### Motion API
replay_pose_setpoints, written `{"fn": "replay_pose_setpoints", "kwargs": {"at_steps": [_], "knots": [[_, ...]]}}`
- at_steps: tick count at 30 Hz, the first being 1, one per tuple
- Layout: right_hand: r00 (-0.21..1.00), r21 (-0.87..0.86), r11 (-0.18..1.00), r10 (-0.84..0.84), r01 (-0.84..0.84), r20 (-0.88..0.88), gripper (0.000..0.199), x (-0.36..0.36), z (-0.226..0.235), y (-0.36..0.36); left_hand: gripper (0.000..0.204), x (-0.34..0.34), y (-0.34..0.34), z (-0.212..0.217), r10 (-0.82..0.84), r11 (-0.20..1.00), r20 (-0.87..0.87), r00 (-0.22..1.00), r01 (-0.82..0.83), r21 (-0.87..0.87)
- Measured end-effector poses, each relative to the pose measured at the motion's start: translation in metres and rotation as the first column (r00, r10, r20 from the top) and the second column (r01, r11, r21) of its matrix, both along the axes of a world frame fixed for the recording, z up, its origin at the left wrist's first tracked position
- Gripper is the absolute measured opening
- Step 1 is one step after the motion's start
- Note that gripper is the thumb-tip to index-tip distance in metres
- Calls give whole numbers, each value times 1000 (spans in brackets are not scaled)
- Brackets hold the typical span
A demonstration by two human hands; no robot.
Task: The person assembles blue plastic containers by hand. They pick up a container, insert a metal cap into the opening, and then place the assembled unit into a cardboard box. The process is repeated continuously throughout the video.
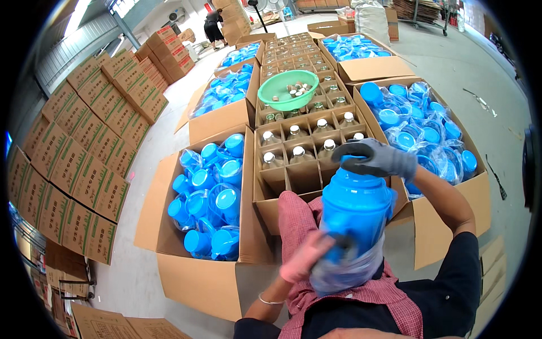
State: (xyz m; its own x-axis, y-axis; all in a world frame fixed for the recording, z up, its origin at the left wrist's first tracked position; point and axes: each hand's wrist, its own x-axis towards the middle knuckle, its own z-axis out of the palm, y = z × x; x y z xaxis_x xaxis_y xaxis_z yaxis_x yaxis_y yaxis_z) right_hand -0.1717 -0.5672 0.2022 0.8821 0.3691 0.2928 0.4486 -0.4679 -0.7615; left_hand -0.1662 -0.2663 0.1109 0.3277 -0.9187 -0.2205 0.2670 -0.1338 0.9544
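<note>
A large blue plastic jug (353, 206) stands on my lap, tilted slightly, with a clear plastic bag (347, 274) bunched round its lower part. From above, my right hand (381, 158), in a grey glove with dark fingers, is closed round the jug's narrow top. My left hand (316, 254), in a pink glove with a dark palm side, is against the jug's lower left side; motion blurs its fingers. Just beyond the jug is a divided carton (288, 198) with white-capped clear bottles (299, 153) in several compartments; its nearest visible compartments hold none.
Open cartons of bagged blue jugs flank the bottles, at left (206, 198) and right (418, 135). A green basin (271, 90) with small caps rests on the far bottles. Stacked cartons (73, 152) line the left side. Another person (213, 27) bends far back.
</note>
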Motion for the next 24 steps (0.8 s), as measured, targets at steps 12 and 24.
{"fn": "replay_pose_setpoints", "kwargs": {"at_steps": [12,24], "knots": [[957,-445,877,-261,180,-128,45,-6,1,0,52,-41,-19,17,29,977,521,853,-135,166],[883,-587,792,-385,167,-268,57,4,44,30,48,-8,33,-43,242,968,249,938,-217,-125]]}}
